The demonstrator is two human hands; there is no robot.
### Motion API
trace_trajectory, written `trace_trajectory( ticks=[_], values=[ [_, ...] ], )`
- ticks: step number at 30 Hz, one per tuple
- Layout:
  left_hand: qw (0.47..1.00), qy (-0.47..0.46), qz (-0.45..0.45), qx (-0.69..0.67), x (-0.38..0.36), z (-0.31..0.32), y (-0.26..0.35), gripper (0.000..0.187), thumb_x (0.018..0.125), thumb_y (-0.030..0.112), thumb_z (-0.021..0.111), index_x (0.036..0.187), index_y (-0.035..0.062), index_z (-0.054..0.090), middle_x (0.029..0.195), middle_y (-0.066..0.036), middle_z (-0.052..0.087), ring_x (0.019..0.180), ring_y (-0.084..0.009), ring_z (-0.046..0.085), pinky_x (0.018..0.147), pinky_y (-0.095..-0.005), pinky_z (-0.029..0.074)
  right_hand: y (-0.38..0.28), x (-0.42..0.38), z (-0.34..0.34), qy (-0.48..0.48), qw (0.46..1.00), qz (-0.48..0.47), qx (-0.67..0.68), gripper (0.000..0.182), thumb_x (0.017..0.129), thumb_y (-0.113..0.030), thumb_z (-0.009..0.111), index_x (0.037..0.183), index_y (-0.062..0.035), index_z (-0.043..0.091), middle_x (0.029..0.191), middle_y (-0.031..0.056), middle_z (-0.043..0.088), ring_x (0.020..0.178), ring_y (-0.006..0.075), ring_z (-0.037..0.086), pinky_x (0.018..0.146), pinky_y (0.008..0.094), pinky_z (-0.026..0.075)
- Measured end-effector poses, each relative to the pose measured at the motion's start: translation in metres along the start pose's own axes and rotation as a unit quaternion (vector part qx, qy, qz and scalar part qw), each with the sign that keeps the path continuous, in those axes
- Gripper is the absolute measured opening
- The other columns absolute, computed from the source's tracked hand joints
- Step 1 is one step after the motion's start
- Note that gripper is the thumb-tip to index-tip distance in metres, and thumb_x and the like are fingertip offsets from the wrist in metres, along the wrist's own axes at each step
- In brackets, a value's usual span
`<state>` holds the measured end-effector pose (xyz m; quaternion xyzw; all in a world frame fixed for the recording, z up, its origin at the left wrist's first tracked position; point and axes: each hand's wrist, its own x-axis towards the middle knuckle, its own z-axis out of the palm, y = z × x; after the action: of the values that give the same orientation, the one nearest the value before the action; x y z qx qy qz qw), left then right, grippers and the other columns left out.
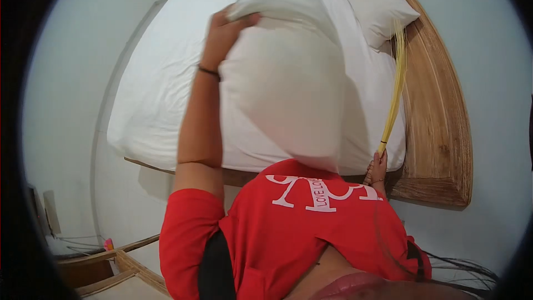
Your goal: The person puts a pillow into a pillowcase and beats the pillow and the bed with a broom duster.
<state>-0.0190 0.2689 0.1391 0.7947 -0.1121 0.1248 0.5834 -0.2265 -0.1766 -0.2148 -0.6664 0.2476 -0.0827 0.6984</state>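
Over bed (166, 94) — pillow (283, 83) upright, L hand (225, 30) atop.

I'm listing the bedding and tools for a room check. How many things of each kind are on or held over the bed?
Pillows: 2, one gripped at its top corner by the left hand, the held pillow, and one lying pillow by the headboard.
Brooms: 1, the yellow hand broom held by the right hand.
Mattresses: 1, the white mattress.
Total: 4

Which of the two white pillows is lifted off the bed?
The large white pillow gripped at its top corner by the left hand. The smaller white pillow lies by the wooden headboard, untouched.
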Motion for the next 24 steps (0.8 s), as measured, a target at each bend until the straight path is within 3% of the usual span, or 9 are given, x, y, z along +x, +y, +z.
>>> trace_trajectory(
  ticks=[4, 5, 8, 10, 12, 14, 15, 18, 24],
  values=[
    [0.992, 0.001, -0.076, 0.105, 0.000, -0.043, -0.049, 0.035, 0.077, 0.028, 0.070, 0.098, -0.0003, 0.065, 0.085, -0.008, 0.066, 0.074, -0.0130, 0.060, 0.069, -0.0269, 0.047, -0.025, 0.007, 0.003, -0.008, 0.999, -0.005, -0.034, 0.051, 0.090, -0.025, 0.054, 0.134, -0.0151, 0.032, 0.064, -0.0028, 0.043, 0.043, 0.0053, 0.039, 0.036, 0.0211, 0.036],
    [0.960, -0.005, -0.013, 0.280, 0.012, -0.062, -0.114, 0.041, 0.079, 0.035, 0.066, 0.107, 0.0041, 0.063, 0.091, -0.012, 0.067, 0.080, -0.0209, 0.064, 0.072, -0.0313, 0.048, -0.033, 0.006, 0.008, -0.022, 0.999, 0.000, -0.035, 0.051, 0.089, -0.025, 0.055, 0.134, -0.0152, 0.032, 0.064, -0.0028, 0.043, 0.043, 0.0054, 0.039, 0.036, 0.0212, 0.036],
    [0.904, 0.039, -0.147, 0.400, -0.009, -0.078, -0.169, 0.054, 0.082, 0.042, 0.060, 0.125, 0.0107, 0.052, 0.099, -0.017, 0.065, 0.093, -0.0274, 0.062, 0.080, -0.0325, 0.047, -0.039, 0.018, 0.021, -0.068, 0.996, -0.010, -0.060, 0.053, 0.088, -0.025, 0.057, 0.135, -0.0159, 0.033, 0.064, -0.0024, 0.044, 0.045, 0.0050, 0.040, 0.037, 0.0210, 0.036],
    [0.920, 0.207, -0.151, 0.297, -0.042, -0.080, -0.245, 0.061, 0.085, 0.046, 0.054, 0.134, 0.0123, 0.042, 0.117, -0.017, 0.058, 0.106, -0.0311, 0.056, 0.089, -0.0308, 0.043, -0.038, 0.026, 0.033, -0.111, 0.989, -0.008, -0.097, 0.057, 0.087, -0.023, 0.058, 0.138, -0.0170, 0.032, 0.065, -0.0021, 0.046, 0.046, 0.0049, 0.040, 0.039, 0.0209, 0.037],
    [0.882, 0.332, -0.321, 0.096, -0.101, -0.054, -0.339, 0.074, 0.086, 0.059, 0.042, 0.141, 0.0127, 0.029, 0.137, -0.015, 0.041, 0.122, -0.0326, 0.042, 0.099, -0.0366, 0.034, -0.036, 0.024, 0.042, -0.144, 0.981, -0.030, -0.128, 0.061, 0.086, -0.021, 0.058, 0.140, -0.0186, 0.029, 0.067, -0.0017, 0.048, 0.048, 0.0050, 0.040, 0.041, 0.0209, 0.038],
    [0.799, 0.157, -0.555, -0.174, -0.179, 0.022, -0.263, 0.098, 0.070, 0.082, 0.033, 0.145, 0.0212, 0.015, 0.146, -0.010, 0.028, 0.135, -0.0284, 0.018, 0.104, -0.0589, 0.012, -0.039, 0.022, 0.053, -0.166, 0.972, -0.080, -0.146, 0.065, 0.085, -0.019, 0.059, 0.142, -0.0207, 0.026, 0.069, -0.0014, 0.051, 0.049, 0.0052, 0.040, 0.043, 0.0210, 0.038],
    [0.789, 0.100, -0.559, -0.232, -0.226, 0.053, -0.303, 0.100, 0.068, 0.082, 0.037, 0.145, 0.0222, 0.015, 0.146, -0.009, 0.026, 0.135, -0.0277, 0.019, 0.106, -0.0580, 0.009, -0.042, 0.019, 0.056, -0.178, 0.971, -0.065, -0.147, 0.070, 0.084, -0.015, 0.059, 0.144, -0.0231, 0.023, 0.072, -0.0014, 0.053, 0.050, 0.0058, 0.041, 0.045, 0.0212, 0.040],
    [0.697, -0.108, -0.659, -0.261, -0.293, 0.128, -0.320, 0.098, 0.068, 0.073, 0.054, 0.138, 0.0086, 0.033, 0.127, -0.013, 0.050, 0.123, -0.0268, 0.041, 0.099, -0.0477, 0.033, -0.052, 0.015, 0.061, -0.195, 0.969, -0.055, -0.141, 0.070, 0.084, -0.015, 0.059, 0.143, -0.0227, 0.024, 0.074, -0.0013, 0.053, 0.051, 0.0060, 0.042, 0.045, 0.0212, 0.040],
    [0.875, -0.012, -0.480, -0.069, -0.243, 0.115, -0.287, 0.075, 0.079, 0.056, 0.060, 0.119, -0.0071, 0.051, 0.101, -0.018, 0.061, 0.089, -0.0250, 0.057, 0.076, -0.0363, 0.046, -0.071, 0.021, 0.068, -0.211, 0.963, -0.040, -0.164, 0.068, 0.085, -0.017, 0.059, 0.144, -0.0207, 0.023, 0.078, -0.0007, 0.053, 0.055, 0.0054, 0.042, 0.047, 0.0205, 0.040]
  ],
)
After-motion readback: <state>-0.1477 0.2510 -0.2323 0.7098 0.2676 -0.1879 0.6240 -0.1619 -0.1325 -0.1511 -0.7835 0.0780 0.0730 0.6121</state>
